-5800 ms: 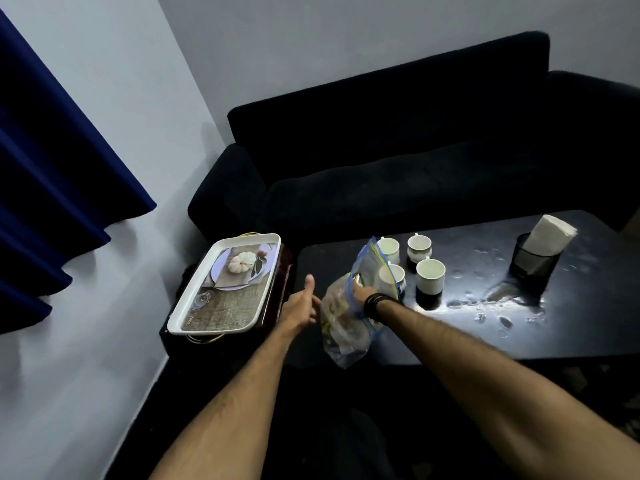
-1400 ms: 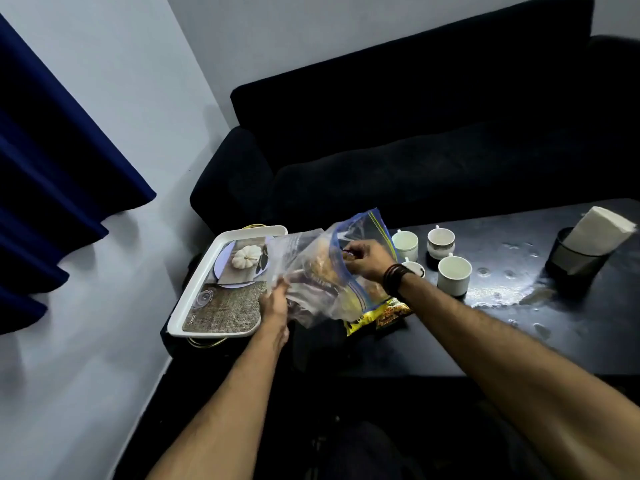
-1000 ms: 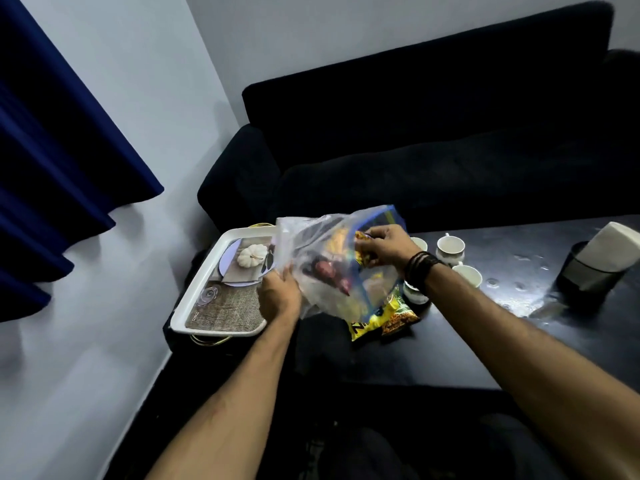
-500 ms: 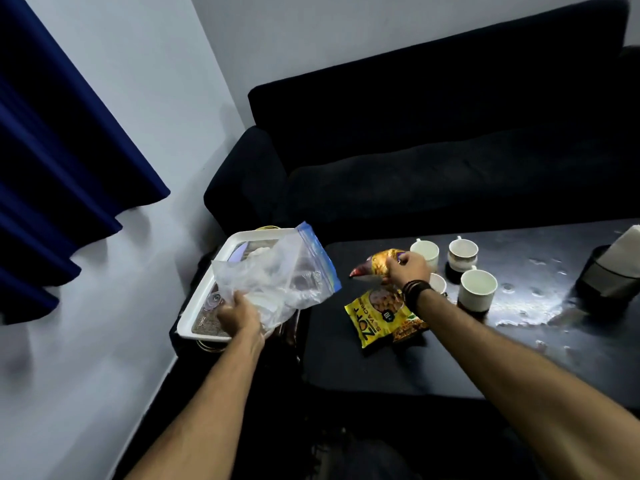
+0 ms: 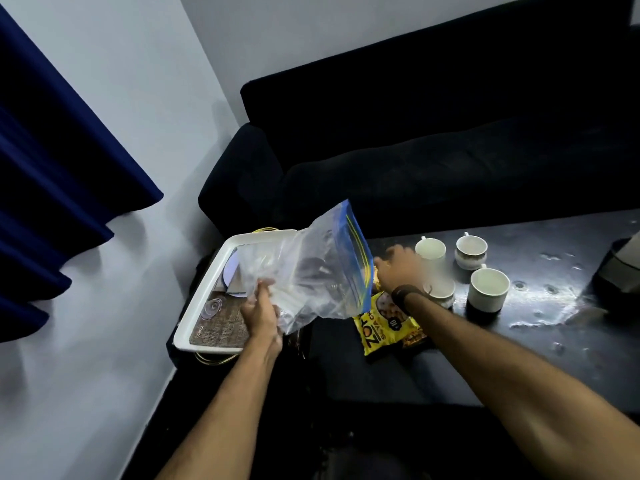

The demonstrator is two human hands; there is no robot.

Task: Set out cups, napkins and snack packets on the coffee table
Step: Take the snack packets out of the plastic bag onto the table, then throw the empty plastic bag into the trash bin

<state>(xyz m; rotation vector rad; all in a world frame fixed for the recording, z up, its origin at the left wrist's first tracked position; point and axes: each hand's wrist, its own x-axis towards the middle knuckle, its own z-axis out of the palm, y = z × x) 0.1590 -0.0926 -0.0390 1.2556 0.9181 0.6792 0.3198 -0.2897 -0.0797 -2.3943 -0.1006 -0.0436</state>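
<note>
My left hand (image 5: pixel 261 313) grips the bottom of a clear zip bag (image 5: pixel 311 271) with a blue seal, held over the gap between the tray and the coffee table (image 5: pixel 519 358). Its mouth points toward my right hand (image 5: pixel 398 268). That hand hovers over the table's left end, closed on an orange snack packet (image 5: pixel 375 277) that is mostly hidden behind the bag. A yellow snack packet (image 5: pixel 377 329) lies flat on the table below my wrist. Several white cups (image 5: pixel 490 289) stand just right of my hand.
A white tray (image 5: pixel 207 306) with a woven mat and a small plate rests on a low stand left of the table. A dark napkin holder (image 5: pixel 620 271) is at the right edge. A black sofa (image 5: pixel 450 150) runs behind the table, which has wet spots.
The bag has swung right and up, so its mouth now reaches my right hand and covers most of the orange packet. My right hand has barely moved.
</note>
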